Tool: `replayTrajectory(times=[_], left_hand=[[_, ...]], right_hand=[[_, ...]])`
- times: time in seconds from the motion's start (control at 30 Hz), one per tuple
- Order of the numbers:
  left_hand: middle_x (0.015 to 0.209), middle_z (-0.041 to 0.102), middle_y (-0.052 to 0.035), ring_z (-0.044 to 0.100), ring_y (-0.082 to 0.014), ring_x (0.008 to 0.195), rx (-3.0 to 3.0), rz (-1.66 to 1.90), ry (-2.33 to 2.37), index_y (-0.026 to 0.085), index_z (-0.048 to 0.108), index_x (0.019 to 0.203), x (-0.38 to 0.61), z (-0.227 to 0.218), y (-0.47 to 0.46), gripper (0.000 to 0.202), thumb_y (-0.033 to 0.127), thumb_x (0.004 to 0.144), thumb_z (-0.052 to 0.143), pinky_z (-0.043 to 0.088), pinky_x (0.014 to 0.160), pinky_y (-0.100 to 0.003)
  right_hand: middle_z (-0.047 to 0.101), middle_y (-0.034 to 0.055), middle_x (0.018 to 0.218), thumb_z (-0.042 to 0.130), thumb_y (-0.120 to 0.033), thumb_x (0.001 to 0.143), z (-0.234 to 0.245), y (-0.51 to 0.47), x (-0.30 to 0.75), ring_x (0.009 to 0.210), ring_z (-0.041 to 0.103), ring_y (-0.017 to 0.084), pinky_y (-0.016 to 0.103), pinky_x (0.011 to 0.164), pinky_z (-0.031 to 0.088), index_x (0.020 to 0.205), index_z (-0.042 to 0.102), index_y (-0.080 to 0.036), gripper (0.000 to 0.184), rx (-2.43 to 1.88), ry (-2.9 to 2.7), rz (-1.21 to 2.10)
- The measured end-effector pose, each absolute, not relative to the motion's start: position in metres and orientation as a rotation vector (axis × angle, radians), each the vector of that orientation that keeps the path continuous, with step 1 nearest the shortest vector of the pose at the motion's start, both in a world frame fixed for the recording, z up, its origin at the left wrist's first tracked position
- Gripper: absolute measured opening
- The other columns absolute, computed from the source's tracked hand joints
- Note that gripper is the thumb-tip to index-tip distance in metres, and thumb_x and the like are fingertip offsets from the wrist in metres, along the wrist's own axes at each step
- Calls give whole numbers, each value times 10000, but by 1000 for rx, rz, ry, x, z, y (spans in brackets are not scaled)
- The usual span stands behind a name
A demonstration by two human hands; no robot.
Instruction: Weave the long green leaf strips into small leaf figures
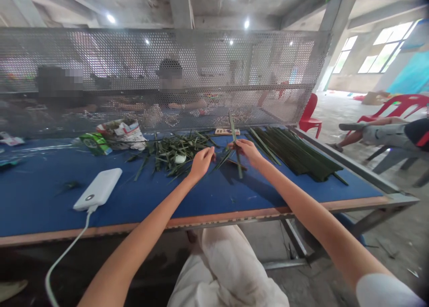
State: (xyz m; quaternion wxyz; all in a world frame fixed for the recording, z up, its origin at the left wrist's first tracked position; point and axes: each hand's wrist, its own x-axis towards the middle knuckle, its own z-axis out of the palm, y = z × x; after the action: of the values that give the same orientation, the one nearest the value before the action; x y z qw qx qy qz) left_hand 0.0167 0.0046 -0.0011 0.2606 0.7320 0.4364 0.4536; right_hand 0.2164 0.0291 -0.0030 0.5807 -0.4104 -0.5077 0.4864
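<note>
My right hand (248, 151) pinches a long green leaf strip (239, 164) that stands nearly upright over the table, with more thin strips crossing near the fingers. To its left, my left hand (201, 163) has its fingertips pressed together; whatever they hold, if anything, is too small to make out. Beside the left hand lies a tangled heap of cut leaf pieces (164, 157) with a small pale round object (180, 159) on it. A neat stack of long dark green leaf strips (298, 157) lies right of my right hand.
The blue tabletop (201, 199) carries a white power bank (100, 188) with a cable, a green packet (94, 144), a crumpled white bag (129, 132) and a beige slotted piece (227, 132). A perforated metal screen (208, 74) stands behind, people beyond it. Red chairs (310, 115) and a seated person are at right.
</note>
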Motion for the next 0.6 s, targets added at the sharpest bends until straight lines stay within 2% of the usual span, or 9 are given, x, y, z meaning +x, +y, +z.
replayTrajectory(times=[0.07, 0.17, 0.27, 0.33, 0.43, 0.5, 0.6], left_hand=[[678, 649, -37, 608, -175, 681, 1742, 1176, 1101, 175, 594, 730, 27, 7, 9, 388, 515, 893, 500, 446, 677, -277], [684, 672, -46, 626, -171, 658, 1520, 1009, 925, 153, 649, 802, 37, 16, 16, 327, 468, 859, 583, 481, 684, -293], [633, 656, -32, 594, -130, 576, 1430, 1087, 907, 141, 640, 719, 33, 17, 23, 197, 315, 811, 656, 471, 634, -258], [597, 638, -19, 553, -101, 510, 1377, 1170, 939, 140, 621, 672, 25, 15, 28, 177, 254, 804, 649, 443, 571, -229], [504, 570, 14, 465, -74, 387, 1372, 1264, 1012, 149, 577, 648, 15, 12, 35, 189, 189, 833, 585, 344, 438, -208], [416, 484, 43, 390, -66, 321, 1391, 1323, 1039, 160, 542, 645, 13, 10, 37, 230, 168, 873, 519, 276, 385, -204], [329, 365, 76, 297, -63, 267, 1416, 1374, 1047, 181, 491, 644, 15, 5, 36, 294, 183, 933, 437, 214, 352, -201]], right_hand=[[692, 38, 786, 631, -309, 800, -5, 30, 201, 751, 628, 134, 278, 781, 486, 764, 609, -174, 142, -896, -1207, 1180], [675, 25, 792, 642, -319, 796, -1, 38, 186, 752, 613, 141, 297, 796, 472, 777, 605, -181, 144, -934, -1261, 968], [689, 52, 922, 555, -433, 872, 3, 48, 191, 859, 632, 171, 328, 830, 459, 862, 648, -193, 257, -938, -1427, 826], [686, 78, 922, 431, -431, 949, 1, 51, 205, 849, 636, 191, 348, 816, 457, 884, 668, -187, 346, -1046, -1600, 681], [672, 122, 1020, 464, -227, 942, -7, 51, 232, 975, 589, 234, 379, 886, 413, 1024, 685, -171, 242, -1187, -2028, 32], [654, 127, 1108, 479, -128, 917, -14, 49, 244, 1017, 557, 236, 374, 897, 389, 1121, 672, -184, 286, -1092, -2368, -321], [647, 130, 1109, 460, -134, 944, -20, 46, 245, 991, 542, 231, 350, 841, 385, 1139, 662, -169, 283, -964, -2606, -659]])
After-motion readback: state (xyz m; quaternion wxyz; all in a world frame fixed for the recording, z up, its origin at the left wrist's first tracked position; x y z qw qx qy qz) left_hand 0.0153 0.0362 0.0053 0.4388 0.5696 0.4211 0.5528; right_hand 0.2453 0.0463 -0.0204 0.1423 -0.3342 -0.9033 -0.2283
